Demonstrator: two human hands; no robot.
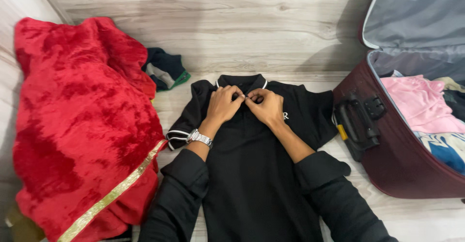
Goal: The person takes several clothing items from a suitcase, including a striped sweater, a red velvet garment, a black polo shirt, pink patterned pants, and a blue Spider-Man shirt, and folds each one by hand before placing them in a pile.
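Observation:
A black polo shirt (252, 174) with white trim on its collar and sleeves lies flat, front up, on the pale wooden floor. My left hand (224, 104), with a silver wristwatch, and my right hand (265, 106) meet just below the collar. Both pinch the shirt's button placket with their fingertips. I wear black long sleeves on both arms.
A red velvet blanket (77, 121) with a gold band is heaped on the left. A dark garment (165, 69) with green and grey lies behind it. On the right stands an open maroon suitcase (387, 169) holding pink (420, 104) and blue clothes. Wooden floor (242, 24) stretches beyond.

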